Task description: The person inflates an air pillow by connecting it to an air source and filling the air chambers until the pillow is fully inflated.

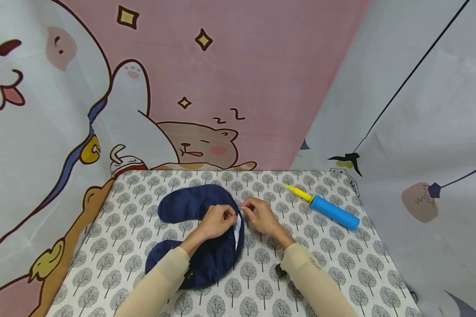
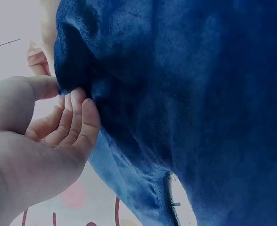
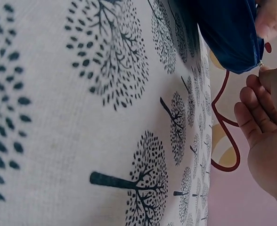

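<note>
A navy plush U-shaped neck pillow (image 1: 190,202) lies on the table with its curved end to the right. Along that curve its zipped seam gapes, and a white lining (image 1: 237,231) shows inside. My left hand (image 1: 218,220) pinches the fabric edge beside the seam; the left wrist view shows the blue plush (image 2: 185,84) bunched at thumb and fingers. At the top end of the opening, my right hand (image 1: 260,215) pinches a small metal zipper pull (image 3: 261,63) between thumb and index finger, the other fingers loosely bent.
Right of the pillow lies a hand pump (image 1: 333,212) with a blue barrel and a yellow nozzle end. A tree-print cloth (image 1: 262,286) covers the table. Printed cartoon curtains (image 1: 262,79) hang behind and at both sides.
</note>
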`<state>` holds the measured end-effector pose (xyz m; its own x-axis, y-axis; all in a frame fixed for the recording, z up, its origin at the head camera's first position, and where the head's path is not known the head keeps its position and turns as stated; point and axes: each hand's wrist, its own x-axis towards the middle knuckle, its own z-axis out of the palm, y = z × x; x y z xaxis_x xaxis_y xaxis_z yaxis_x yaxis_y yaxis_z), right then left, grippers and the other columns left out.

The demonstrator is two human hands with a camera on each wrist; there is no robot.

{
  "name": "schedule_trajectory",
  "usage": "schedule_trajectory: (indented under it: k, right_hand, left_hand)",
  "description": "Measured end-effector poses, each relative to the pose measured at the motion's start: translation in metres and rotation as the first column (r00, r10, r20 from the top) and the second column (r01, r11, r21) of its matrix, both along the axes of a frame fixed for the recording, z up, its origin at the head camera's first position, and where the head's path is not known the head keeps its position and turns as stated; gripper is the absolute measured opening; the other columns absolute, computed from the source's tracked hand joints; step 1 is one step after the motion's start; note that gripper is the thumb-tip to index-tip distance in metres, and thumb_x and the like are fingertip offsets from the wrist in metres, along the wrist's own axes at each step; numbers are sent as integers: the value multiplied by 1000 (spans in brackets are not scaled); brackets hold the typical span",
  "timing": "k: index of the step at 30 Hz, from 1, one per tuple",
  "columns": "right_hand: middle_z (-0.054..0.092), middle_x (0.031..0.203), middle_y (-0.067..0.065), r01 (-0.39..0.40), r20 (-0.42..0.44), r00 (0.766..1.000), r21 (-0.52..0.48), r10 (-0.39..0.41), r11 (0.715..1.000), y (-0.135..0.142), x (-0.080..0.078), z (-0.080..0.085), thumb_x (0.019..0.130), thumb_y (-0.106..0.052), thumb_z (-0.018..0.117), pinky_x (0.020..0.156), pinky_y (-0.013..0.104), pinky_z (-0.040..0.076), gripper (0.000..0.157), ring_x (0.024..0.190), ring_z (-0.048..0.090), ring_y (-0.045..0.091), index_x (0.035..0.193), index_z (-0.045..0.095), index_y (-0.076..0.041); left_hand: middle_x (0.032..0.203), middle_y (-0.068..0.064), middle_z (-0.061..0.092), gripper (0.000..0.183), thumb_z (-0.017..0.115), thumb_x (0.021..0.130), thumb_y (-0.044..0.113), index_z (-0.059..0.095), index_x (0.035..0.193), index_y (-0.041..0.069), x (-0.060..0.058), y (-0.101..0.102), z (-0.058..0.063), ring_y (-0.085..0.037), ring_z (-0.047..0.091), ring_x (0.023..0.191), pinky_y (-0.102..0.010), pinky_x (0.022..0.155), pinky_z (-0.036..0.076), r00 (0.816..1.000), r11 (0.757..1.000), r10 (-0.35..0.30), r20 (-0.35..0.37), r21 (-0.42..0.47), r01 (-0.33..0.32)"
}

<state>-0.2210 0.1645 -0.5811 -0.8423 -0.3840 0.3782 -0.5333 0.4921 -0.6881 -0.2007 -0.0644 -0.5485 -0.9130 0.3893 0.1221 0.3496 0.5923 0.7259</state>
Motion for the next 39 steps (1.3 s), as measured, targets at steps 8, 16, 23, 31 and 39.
schedule_trajectory:
  k: [8,16,23,31,39]
  right_hand:
    - [79,91,4,74,-34,997,-20,-74,997,2,-6,-4,106,-5,77,72,26,59,5,80,70,12,104,79,-9]
    - [77,87,4,98,-62,993,2,-98,995,3,-15,-4,106,-6,79,70,26,57,5,76,67,8,102,79,-9]
    - [78,89,5,134,-14,991,11,-134,991,4,-20,-1,107,-7,76,73,28,57,5,78,67,12,105,81,-9]
    - [80,91,2,107,-22,994,21,-107,994,4,-17,1,108,-11,76,71,26,57,6,78,68,8,104,81,-10]
    - [81,95,3,68,28,997,22,-69,997,5,-12,11,110,-14,75,72,25,56,8,82,68,8,107,80,-9]
  left_hand:
    - [82,2,78,8,77,98,14,81,92,13,13,-7,1,-3,64,74,-23,72,54,999,1000,0,-36,19,1]
    - [83,4,78,9,77,100,14,81,92,15,20,-16,6,-1,64,73,-21,74,54,1000,1000,4,-10,26,-4]
    - [83,3,77,8,77,100,14,80,93,13,29,-27,8,2,62,73,-20,74,53,1000,999,-14,-6,43,14]
    - [87,1,79,7,82,99,18,80,95,12,30,-35,4,-2,66,76,-20,75,55,999,997,-5,34,83,2]
    - [98,-3,80,26,86,100,34,80,108,10,16,-20,14,-7,72,82,-22,77,59,998,994,45,35,95,-48]
